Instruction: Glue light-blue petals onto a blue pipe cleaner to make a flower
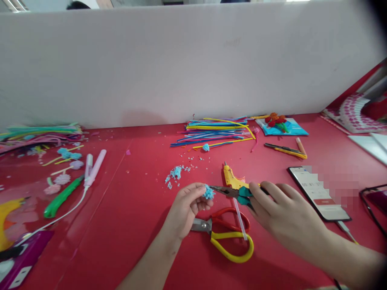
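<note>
My left hand [190,205] pinches a small fluffy blue pipe-cleaner piece [208,192] between thumb and fingers. My right hand [276,207] is wrapped round the teal handles of needle-nose pliers [228,191], whose tips meet the blue piece; I cannot tell whether the jaws grip it. Beneath the hands lie scissors [232,246] with one red and one yellow handle. A yellow hot glue gun [231,176] rests just behind the pliers, and its clear glue stick [240,219] lies across the scissor handles. Blue fuzz clippings [175,173] are scattered left of the glue gun.
Pipe cleaners [217,131] lie in a bundle by the white partition [181,68]. At right are a phone [319,193], tweezers [284,150] and a blue packet [284,128]. A green cutter [63,197], a pink corded tool [96,169] and a purple power strip [30,257] occupy the left.
</note>
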Demonstrator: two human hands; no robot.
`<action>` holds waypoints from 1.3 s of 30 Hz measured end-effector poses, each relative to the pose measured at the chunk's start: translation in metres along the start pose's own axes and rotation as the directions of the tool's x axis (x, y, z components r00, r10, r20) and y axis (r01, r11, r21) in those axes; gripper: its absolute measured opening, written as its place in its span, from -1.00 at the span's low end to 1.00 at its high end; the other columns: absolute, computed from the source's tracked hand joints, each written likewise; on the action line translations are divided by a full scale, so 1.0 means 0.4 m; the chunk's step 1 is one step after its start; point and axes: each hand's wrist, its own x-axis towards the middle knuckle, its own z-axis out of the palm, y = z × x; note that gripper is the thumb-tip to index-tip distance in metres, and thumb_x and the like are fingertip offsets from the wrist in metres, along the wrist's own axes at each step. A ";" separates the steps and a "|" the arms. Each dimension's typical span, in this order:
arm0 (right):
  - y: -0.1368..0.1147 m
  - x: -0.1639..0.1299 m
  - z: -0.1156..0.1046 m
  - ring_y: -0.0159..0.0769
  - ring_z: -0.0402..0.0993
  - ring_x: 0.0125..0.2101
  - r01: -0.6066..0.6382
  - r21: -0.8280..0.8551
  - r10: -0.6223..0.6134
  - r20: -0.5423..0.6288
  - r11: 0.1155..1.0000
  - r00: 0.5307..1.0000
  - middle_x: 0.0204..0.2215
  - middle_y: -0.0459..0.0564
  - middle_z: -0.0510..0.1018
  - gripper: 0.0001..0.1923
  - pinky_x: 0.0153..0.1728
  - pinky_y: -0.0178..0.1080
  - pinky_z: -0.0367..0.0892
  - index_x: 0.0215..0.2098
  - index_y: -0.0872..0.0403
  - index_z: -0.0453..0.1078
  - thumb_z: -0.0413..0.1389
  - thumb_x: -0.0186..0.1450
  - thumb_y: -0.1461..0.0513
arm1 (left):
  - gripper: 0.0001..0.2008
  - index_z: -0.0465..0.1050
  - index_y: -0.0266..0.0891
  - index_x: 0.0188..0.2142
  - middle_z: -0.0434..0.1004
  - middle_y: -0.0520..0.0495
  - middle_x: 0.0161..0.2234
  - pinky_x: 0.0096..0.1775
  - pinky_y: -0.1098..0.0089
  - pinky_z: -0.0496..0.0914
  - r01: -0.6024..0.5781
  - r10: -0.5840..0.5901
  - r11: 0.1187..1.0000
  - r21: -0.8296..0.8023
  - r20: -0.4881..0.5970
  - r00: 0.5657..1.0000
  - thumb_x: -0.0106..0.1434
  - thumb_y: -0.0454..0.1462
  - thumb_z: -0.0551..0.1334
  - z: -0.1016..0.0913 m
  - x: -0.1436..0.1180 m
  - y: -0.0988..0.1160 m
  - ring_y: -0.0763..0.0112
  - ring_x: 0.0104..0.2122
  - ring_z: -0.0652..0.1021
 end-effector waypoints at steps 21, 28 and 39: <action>-0.007 0.002 0.024 -0.17 0.35 -0.28 -0.293 0.458 0.314 0.031 0.839 0.949 -0.26 0.11 0.42 -0.76 -0.30 -0.12 0.30 -0.45 0.10 0.39 -0.01 0.30 0.18 | -0.74 0.46 -0.29 -0.24 0.56 -0.05 -0.44 -0.34 0.34 0.46 -0.143 0.159 0.979 0.147 -0.100 0.982 0.05 -0.27 0.32 0.003 0.003 -0.003 0.32 -0.47 0.59; -0.018 0.001 0.030 -0.18 0.36 -0.28 -0.282 0.457 0.305 0.026 0.844 0.952 -0.28 0.10 0.42 -0.74 -0.31 -0.14 0.29 -0.50 0.09 0.36 -0.01 0.31 0.18 | -0.73 0.50 -0.31 -0.24 0.58 -0.06 -0.50 -0.40 0.41 0.43 -0.147 0.169 0.971 0.191 -0.103 0.980 0.03 -0.27 0.33 0.003 0.000 -0.005 0.38 -0.52 0.56; -0.017 0.001 0.028 -0.19 0.36 -0.29 -0.280 0.480 0.304 0.028 0.831 0.952 -0.31 0.09 0.42 -0.76 -0.31 -0.15 0.29 -0.49 0.09 0.36 -0.01 0.30 0.20 | -0.77 0.50 -0.32 -0.27 0.56 -0.05 -0.55 -0.46 0.44 0.37 -0.153 0.181 0.961 0.230 -0.107 0.978 0.04 -0.28 0.31 0.013 -0.007 0.000 0.43 -0.57 0.51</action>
